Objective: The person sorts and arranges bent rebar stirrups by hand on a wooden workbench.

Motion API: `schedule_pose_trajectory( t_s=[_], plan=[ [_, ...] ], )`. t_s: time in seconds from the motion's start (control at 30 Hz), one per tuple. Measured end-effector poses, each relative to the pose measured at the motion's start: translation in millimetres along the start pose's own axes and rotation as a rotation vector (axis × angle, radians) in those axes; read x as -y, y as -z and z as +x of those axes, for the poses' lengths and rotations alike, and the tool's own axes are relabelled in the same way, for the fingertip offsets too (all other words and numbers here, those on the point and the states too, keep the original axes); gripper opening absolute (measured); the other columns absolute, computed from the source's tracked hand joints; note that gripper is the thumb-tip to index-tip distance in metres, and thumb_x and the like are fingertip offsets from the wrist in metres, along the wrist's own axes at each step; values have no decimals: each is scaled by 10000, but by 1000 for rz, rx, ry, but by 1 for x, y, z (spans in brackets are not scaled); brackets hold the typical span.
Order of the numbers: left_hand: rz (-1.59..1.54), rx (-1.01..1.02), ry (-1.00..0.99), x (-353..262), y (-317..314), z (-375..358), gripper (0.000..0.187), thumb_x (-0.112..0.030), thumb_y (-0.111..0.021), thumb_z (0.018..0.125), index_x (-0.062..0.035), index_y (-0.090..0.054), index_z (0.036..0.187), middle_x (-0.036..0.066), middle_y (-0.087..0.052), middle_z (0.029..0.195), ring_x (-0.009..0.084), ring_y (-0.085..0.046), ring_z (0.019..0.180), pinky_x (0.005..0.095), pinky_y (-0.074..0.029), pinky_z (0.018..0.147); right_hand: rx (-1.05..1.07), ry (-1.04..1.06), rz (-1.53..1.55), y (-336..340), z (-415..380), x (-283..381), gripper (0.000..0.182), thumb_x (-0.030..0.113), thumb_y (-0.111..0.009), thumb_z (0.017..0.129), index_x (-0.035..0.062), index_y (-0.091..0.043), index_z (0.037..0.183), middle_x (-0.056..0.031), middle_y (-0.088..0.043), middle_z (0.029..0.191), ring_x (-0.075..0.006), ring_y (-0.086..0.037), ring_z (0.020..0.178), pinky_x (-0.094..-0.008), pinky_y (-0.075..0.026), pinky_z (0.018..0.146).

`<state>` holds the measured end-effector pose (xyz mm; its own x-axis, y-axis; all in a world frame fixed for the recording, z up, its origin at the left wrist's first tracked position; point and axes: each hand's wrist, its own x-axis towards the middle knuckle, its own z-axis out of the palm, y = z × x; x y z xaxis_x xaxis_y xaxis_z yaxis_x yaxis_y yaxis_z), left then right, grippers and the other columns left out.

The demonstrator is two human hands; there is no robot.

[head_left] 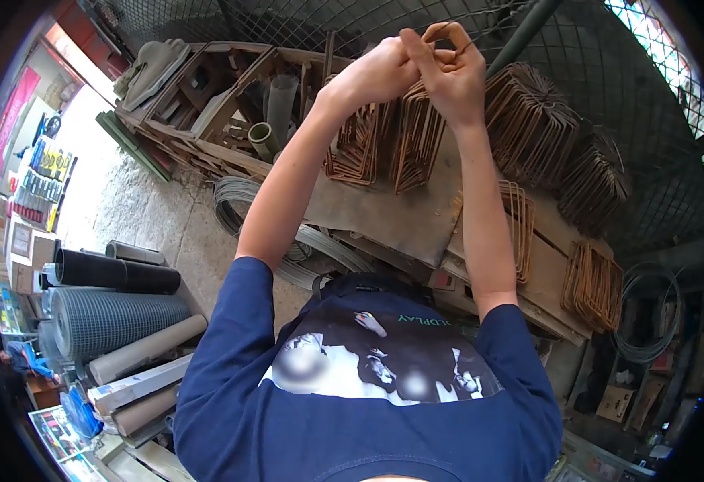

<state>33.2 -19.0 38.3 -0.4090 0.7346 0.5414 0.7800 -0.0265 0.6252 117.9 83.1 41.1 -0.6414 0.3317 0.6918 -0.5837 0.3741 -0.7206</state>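
Observation:
Both arms reach up and forward, and my hands meet near the top of the head view, in front of a wire mesh fence (pixel 288 22). My left hand (pixel 374 74) is closed, its fingertips against the other hand. Thumb and fingers of my right hand (pixel 453 74) are bent into a pinch. Whatever lies between the fingers is too small or hidden to tell. Just below the hands, bundles of rusty bent-steel stirrups (pixel 418 145) stand on a wooden bench (pixel 384 218). Another stirrup bundle (pixel 531 112) is right of my right hand.
More stirrups (pixel 593 285) rest at the bench's right end, near a hanging wire coil (pixel 648 313). Wire coils (pixel 328 245) lie beside the bench on the floor. Wooden bins (pixel 199 104) stand at the back left. Mesh rolls (pixel 119 317) are stacked at left.

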Motion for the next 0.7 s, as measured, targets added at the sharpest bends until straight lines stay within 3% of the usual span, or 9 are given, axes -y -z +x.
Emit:
schedule_pose_trajectory(
  t_s=[0.2, 0.3, 0.37, 0.4, 0.47, 0.5, 0.53, 0.63, 0.7],
  plan=[
    [-27, 82, 53, -10, 10, -6, 311, -227, -456, 971, 57, -580, 977, 102, -569, 639, 173, -502, 569, 330, -444, 569, 33, -39, -57, 5, 3, -3, 300, 289, -581, 953, 22, -687, 870, 67, -579, 649, 29, -443, 554, -156, -298, 465],
    [-6, 1, -49, 2, 7, -17, 285, -218, -465, 968, 40, -568, 1031, 131, -598, 764, 192, -537, 613, 315, -452, 566, 87, 7, -122, 3, 0, -4, 301, 285, -578, 955, 17, -683, 866, 67, -575, 650, 27, -436, 553, -157, -299, 470],
    [45, -177, -187, 16, 5, -23, 381, -330, -577, 918, 3, -549, 1100, 149, -586, 1003, 240, -590, 828, 347, -485, 717, 104, 8, -19, -4, -4, 1, 349, 338, -584, 946, 33, -636, 785, 82, -454, 539, 22, -347, 497, -194, -242, 436],
    [41, -175, -188, 19, 4, -30, 381, -330, -577, 918, 3, -549, 1100, 149, -586, 1003, 240, -590, 828, 347, -485, 717, 102, 7, -22, -3, -7, 2, 349, 338, -584, 946, 33, -636, 785, 82, -454, 539, 22, -347, 497, -194, -242, 436],
    [357, -270, -251, 23, 4, -45, 668, -577, -691, 752, -66, -543, 1156, 139, -486, 1194, 316, -490, 1141, 428, -412, 962, 62, 14, -1, -2, -9, 1, 354, 321, -569, 957, 23, -618, 772, 82, -434, 546, 21, -345, 511, -197, -246, 445],
    [404, -242, -162, 34, -4, -54, 1009, -685, -744, 596, -51, -398, 1301, 187, -369, 1300, 358, -318, 1282, 498, -271, 1051, 61, 15, -2, -3, -12, 1, 354, 321, -569, 957, 23, -618, 772, 82, -434, 546, 21, -345, 511, -197, -246, 445],
    [405, -241, -164, 39, -16, -64, 1009, -685, -744, 596, -51, -398, 1301, 187, -369, 1300, 358, -318, 1282, 498, -271, 1051, 45, 29, -5, -5, -14, 1, 343, 292, -555, 966, 18, -602, 766, 74, -444, 554, 10, -352, 515, -201, -260, 452],
    [538, -459, 59, 57, -55, -99, 1412, -718, -777, 484, 68, -62, 1413, 324, -185, 1379, 443, -166, 1323, 581, -184, 1035, 10, 103, -61, -14, -27, 7, 322, 234, -524, 981, 10, -573, 755, 54, -456, 565, -14, -365, 522, -210, -287, 466],
    [482, -517, 156, 66, -73, -111, 1418, -704, -786, 488, 76, -53, 1418, 326, -180, 1390, 450, -175, 1319, 577, -186, 1038, -12, 134, -110, -19, -38, 16, 300, 178, -494, 987, 0, -552, 753, 23, -463, 570, -46, -374, 525, -226, -316, 480]
  ],
)
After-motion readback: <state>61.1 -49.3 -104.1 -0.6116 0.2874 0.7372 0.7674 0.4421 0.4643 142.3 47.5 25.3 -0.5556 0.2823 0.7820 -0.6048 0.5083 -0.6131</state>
